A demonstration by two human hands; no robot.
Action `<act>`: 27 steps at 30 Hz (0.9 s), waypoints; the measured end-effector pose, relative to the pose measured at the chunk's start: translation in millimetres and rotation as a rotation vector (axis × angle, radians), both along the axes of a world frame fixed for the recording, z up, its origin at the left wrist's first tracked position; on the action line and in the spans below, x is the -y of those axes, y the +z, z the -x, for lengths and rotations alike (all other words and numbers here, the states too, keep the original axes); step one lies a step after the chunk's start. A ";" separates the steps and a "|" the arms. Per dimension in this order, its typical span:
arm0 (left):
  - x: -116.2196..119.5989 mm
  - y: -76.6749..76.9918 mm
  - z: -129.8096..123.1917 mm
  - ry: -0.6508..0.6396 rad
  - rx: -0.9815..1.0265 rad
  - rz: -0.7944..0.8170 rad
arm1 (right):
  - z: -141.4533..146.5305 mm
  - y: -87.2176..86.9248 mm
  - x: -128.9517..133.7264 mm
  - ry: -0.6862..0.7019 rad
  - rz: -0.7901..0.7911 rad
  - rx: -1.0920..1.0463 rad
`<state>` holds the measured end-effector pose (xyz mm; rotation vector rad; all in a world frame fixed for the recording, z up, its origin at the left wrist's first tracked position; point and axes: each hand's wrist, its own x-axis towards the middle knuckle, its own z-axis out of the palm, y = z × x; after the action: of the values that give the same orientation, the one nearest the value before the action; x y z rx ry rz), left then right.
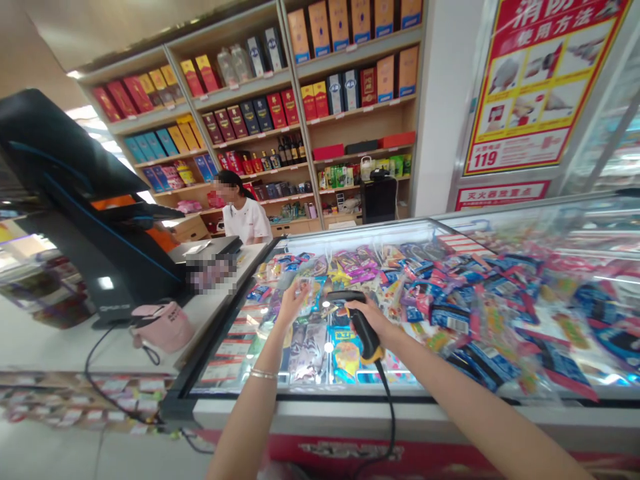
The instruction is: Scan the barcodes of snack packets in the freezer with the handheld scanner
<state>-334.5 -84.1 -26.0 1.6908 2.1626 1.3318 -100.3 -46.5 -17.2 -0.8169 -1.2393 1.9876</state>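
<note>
My right hand (376,317) is wrapped round the handle of a black and yellow barcode scanner (364,333), held above the glass top of a chest freezer. Its cable (387,393) hangs down over the freezer's front edge. To the left of the scanner's head, my left hand (294,301) is raised with its fingers curled together. Whatever lies in those fingers is too small and blurred to name. Colourful packaged goods (305,350) show beneath both hands. On the right, a heap of blue and pink snack packets (460,317) is spread over the glass.
A black checkout terminal (120,240) and a pink bag (161,325) stand on the counter (45,353) at left. A seated person in a white shirt (246,220) is behind it. Shelves of boxes (310,110) line the back wall. The freezer's dark frame (220,313) borders the counter.
</note>
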 end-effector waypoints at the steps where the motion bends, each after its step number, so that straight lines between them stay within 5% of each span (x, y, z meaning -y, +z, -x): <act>1: -0.5 -0.9 -1.5 -0.010 0.028 -0.003 | 0.2 0.2 -2.0 -0.024 0.012 -0.019; 6: -2.9 -5.2 -12.2 -0.031 -0.021 0.044 | 0.1 -0.8 -3.1 -0.020 0.016 -0.114; 15: -0.3 7.9 -26.9 -0.009 -0.463 0.288 | -2.1 9.2 4.2 0.011 0.093 -0.132; 27: 3.4 14.2 -37.2 -0.016 -0.485 0.370 | -3.6 6.9 -6.6 0.145 0.239 -0.075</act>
<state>-297.4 -87.4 -11.7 2.0048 2.4250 0.4917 -96.7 -39.9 -10.3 -0.7754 -1.0577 2.2939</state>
